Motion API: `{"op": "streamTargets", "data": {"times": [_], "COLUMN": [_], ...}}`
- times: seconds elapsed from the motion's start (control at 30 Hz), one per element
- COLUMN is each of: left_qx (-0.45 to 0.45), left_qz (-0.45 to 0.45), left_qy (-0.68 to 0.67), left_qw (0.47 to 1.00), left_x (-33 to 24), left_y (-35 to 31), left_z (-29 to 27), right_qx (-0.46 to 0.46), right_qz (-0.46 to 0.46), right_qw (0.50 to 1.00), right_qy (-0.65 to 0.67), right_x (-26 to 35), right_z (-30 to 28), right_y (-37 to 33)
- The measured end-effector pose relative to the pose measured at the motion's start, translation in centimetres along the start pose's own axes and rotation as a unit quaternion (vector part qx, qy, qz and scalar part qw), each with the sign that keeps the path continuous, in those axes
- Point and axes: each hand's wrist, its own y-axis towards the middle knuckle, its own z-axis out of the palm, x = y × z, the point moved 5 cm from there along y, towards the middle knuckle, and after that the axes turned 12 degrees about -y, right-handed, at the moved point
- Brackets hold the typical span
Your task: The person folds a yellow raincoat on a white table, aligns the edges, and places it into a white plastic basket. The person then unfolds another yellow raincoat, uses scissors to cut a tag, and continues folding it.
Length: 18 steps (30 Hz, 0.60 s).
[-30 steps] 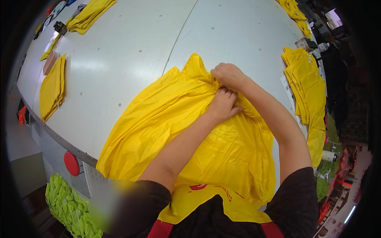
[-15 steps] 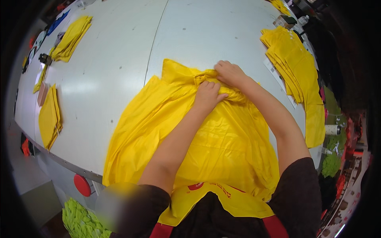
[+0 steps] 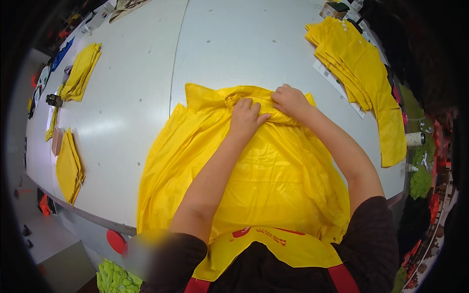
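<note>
A yellow jacket [image 3: 264, 190] of smooth, shiny cloth lies spread on the table in front of me, its collar [image 3: 202, 97] at the far side. My left hand [image 3: 244, 117] grips the bunched cloth just below the middle of the collar, thumb held apart to the right. Close by on the right, my right hand [image 3: 291, 102] pinches the collar's inner edge, with its fingertips partly hidden by the cloth. Creases fan out from both hands down the jacket's body. Its near end reaches the yellow apron [image 3: 268, 244] I wear.
On the right lies a stack of yellow cloth pieces [image 3: 347, 63] over a white sheet. Folded yellow pieces [image 3: 71, 166] lie at the left edge, near a small black object [image 3: 53, 100]. A white roll [image 3: 415, 139] sits at the right edge. A red round stool seat [image 3: 116, 241] stands below the table edge.
My hands have moved apart a little, the right one shifting right along the collar. The collar's far edge lies more spread, and its right tip now shows. The whole view has shifted slightly.
</note>
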Motion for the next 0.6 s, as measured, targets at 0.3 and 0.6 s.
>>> {"op": "streamTargets", "data": {"times": [0.3, 0.6], "left_qx": [0.008, -0.003], "left_qz": [-0.006, -0.035], "left_qy": [0.003, 0.019], "left_qw": [1.0, 0.999], "left_x": [0.3, 0.2], "left_y": [0.0, 0.1], "left_z": [0.3, 0.7], "right_qx": [0.0, -0.069], "right_qz": [0.116, 0.196], "right_qw": [0.993, 0.94], "right_qy": [0.013, 0.271], "right_x": [-0.4, -2.9], "right_z": [0.8, -0.2], "right_y": [2.9, -1.3]}}
